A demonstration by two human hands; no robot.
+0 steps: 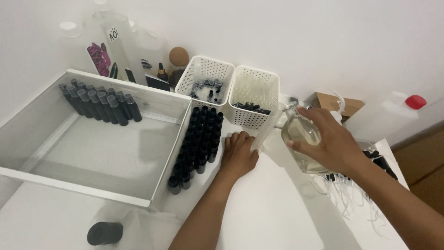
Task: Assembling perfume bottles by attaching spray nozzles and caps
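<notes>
My right hand [334, 141] grips a clear glass flask [300, 134] holding pale yellowish liquid, tilted toward the left above the white table. My left hand [238, 153] rests on the table with fingers curled, touching the right side of a block of several small black bottles [198, 143] standing in rows. A thin clear tube [268, 129] leans between my two hands, close to the flask's neck. Whether my left hand holds one of the bottles is hidden.
A large white tray [92, 185] at left holds a row of dark capped bottles [99, 104]. Two white perforated baskets [254, 95] stand at the back wall. Big clear jugs [134, 51] stand behind the tray. A black cap [105, 233] lies near the front edge. Plastic tubing [351, 194] lies at right.
</notes>
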